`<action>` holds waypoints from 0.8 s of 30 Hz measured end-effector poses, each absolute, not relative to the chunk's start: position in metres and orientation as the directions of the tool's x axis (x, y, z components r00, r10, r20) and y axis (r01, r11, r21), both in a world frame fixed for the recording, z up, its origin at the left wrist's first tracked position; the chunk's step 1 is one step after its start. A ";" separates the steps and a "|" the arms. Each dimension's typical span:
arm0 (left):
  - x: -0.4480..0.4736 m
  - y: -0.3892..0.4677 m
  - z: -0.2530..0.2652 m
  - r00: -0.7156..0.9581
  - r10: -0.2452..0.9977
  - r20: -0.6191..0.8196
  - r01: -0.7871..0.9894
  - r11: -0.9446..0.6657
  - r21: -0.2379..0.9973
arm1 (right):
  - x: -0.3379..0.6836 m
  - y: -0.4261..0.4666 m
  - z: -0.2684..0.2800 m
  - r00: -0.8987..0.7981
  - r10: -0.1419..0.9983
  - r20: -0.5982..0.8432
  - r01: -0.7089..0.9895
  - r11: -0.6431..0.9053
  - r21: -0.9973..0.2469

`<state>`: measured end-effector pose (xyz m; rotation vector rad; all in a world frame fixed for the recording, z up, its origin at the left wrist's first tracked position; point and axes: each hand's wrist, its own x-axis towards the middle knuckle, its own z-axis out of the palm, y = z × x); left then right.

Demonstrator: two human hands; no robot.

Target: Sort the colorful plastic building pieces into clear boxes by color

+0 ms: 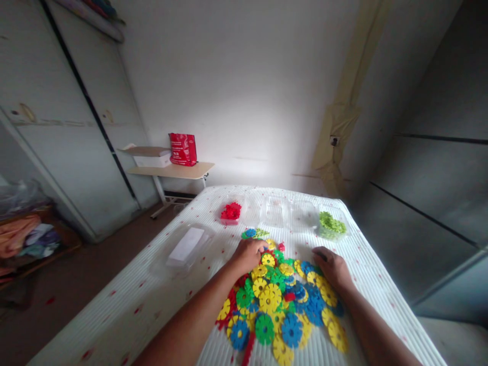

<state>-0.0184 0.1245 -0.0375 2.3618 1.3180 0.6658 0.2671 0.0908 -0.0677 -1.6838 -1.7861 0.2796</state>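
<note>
A heap of flat, notched plastic snowflake discs [270,297] in yellow, blue, green and red spreads over the table between my arms. My left hand [248,255] is at the heap's far left edge, its fingers curled down among the discs; whatever they may grip is hidden. By the far right edge, my right hand [336,269] rests low with bent, closed fingers, and I cannot see anything held in it. Small red pieces [281,247] lie just right of my left fingertips. A few blue and green discs [249,233] lie beyond my left hand.
Clear plastic boxes stand in a row at the back: one with red pieces [231,211] at left, one with light green pieces [331,223] at right. A clear lid with a white label [186,246] lies left. A side table [171,172] holds a red bag [183,149].
</note>
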 end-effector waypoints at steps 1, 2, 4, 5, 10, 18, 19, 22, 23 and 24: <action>-0.017 0.127 -0.037 0.442 0.872 0.212 0.724 -0.486 0.490 | 0.267 0.091 -0.068 0.042 0.950 0.310 0.809 0.150 -0.569; -0.014 0.129 -0.037 0.429 0.881 0.199 0.756 -0.471 0.455 | 0.267 0.091 -0.068 0.041 0.951 0.308 0.808 0.150 -0.570; -0.009 0.132 -0.036 0.398 0.900 0.180 0.820 -0.437 0.369 | 0.268 0.091 -0.068 0.041 0.952 0.305 0.806 0.149 -0.573; -0.006 0.132 -0.036 0.380 0.909 0.174 0.848 -0.417 0.327 | 0.268 0.091 -0.068 0.041 0.952 0.304 0.805 0.149 -0.574; 0.003 0.127 -0.037 0.365 0.914 0.175 0.874 -0.401 0.275 | 0.269 0.091 -0.069 0.044 0.952 0.302 0.798 0.148 -0.585; 0.000 0.129 -0.027 0.304 0.952 0.047 0.767 -0.274 0.580 | 0.270 0.092 -0.069 0.029 0.952 0.305 0.796 0.163 -0.583; -0.001 0.130 -0.025 0.331 0.943 0.037 0.728 -0.280 0.626 | 0.270 0.091 -0.069 0.031 0.952 0.303 0.797 0.160 -0.583; -0.005 0.132 -0.021 0.434 0.901 0.024 0.606 -0.311 0.732 | 0.269 0.091 -0.069 0.041 0.954 0.297 0.798 0.148 -0.584; -0.005 0.132 -0.019 0.453 0.891 0.026 0.577 -0.315 0.753 | 0.269 0.091 -0.069 0.047 0.954 0.295 0.798 0.142 -0.585; -0.006 0.132 -0.016 0.460 0.887 0.036 0.560 -0.321 0.764 | 0.269 0.091 -0.069 0.054 0.955 0.293 0.798 0.135 -0.587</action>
